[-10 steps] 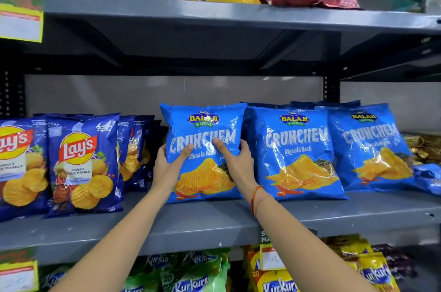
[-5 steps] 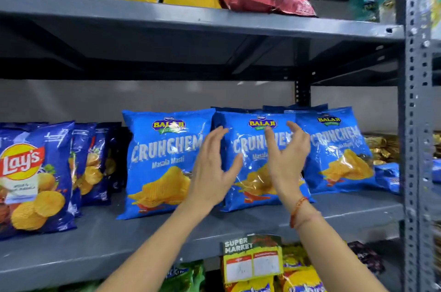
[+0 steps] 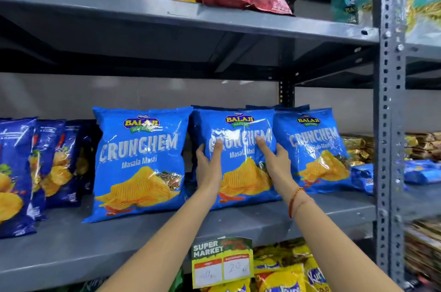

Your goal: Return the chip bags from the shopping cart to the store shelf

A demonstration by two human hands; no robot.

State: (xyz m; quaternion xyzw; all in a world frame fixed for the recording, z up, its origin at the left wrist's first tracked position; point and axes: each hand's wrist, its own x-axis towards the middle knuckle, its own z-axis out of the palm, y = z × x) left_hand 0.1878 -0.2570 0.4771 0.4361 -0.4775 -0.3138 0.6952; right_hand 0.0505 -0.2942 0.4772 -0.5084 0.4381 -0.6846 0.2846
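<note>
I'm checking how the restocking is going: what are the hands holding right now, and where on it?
Both hands grip the middle blue chip bag by its side edges: left hand on its left edge, right hand on its right.

Both arms reach toward 12 o'clock; left hand [image 3: 208,167] and right hand [image 3: 278,164] spread, thumbs angled inward.

Green-and-yellow paper price tag [image 3: 222,262], printed "SUPER MARKET", at 6 o'clock. Grey perforated steel upright post [image 3: 391,124] at 3 o'clock. Pale grey back wall panel [image 3: 143,93], centre.
</note>
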